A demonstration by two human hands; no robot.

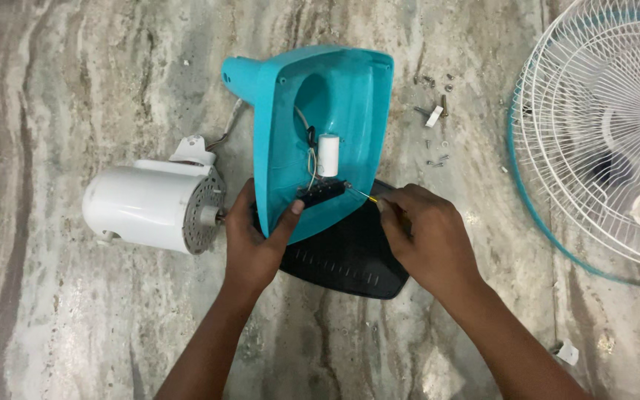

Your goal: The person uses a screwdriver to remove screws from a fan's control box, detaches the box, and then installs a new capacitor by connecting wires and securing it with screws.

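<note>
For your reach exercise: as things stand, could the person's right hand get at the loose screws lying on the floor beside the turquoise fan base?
Probably yes. The screws lie on bare floor just beyond the right hand, nothing between, though that hand holds a screwdriver.

A teal plastic fan base (335,96) is held tipped on its edge, hollow underside up, at the centre. A white cylindrical capacitor (327,155) and a black switch block (321,192) are seen inside it. At four o'clock from the block, a thin screwdriver (362,194) is pointed at its end.
</note>
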